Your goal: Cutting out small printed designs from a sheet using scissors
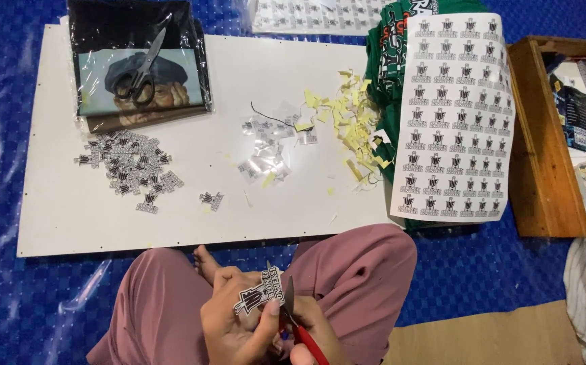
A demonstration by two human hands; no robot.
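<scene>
Dozens of cut stickers (129,167) lay piled; the left hand (239,318) gripped one sticker (260,292), the right hand (306,341) clasped red scissors (298,323), a full sheet (456,115) uncut.

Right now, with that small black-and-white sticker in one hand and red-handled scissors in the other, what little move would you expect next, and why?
Probably another short snip along the edge of the small black-and-white sticker. The left hand pinches it upright, and the red-handled scissors in the right hand have their blades right beside its edge. A pile of cut-out stickers already lies on the white board.
</scene>
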